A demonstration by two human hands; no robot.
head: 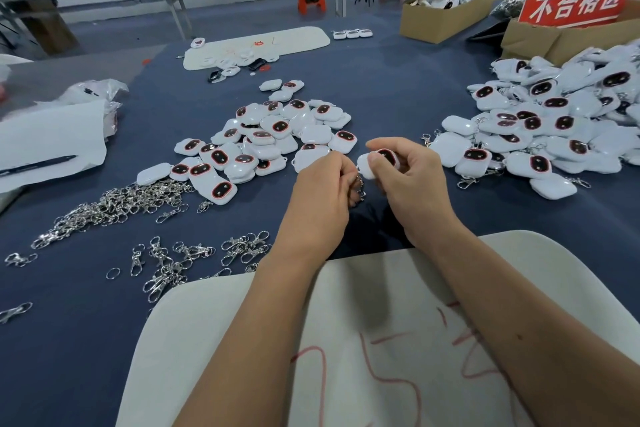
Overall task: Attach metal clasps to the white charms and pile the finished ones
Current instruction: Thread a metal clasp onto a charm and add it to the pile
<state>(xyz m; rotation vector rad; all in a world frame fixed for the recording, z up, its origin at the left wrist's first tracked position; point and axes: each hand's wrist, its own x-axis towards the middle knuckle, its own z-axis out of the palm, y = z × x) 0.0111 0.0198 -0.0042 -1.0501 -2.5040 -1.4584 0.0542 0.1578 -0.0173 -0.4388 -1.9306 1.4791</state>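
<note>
Red sign (577,1) (on cardboard box (446,15))

Your one view: head-worn, wide-angle, facing forward and down, close over your forearms and the tabletop (381,87).

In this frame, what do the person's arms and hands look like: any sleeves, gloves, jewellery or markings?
Both forearms are bare up to the frame's edge, with no sleeves in view. The left hand and the right hand wear no gloves, and no rings, watch or wristbands show. A small dark spot marks the right forearm.
</note>
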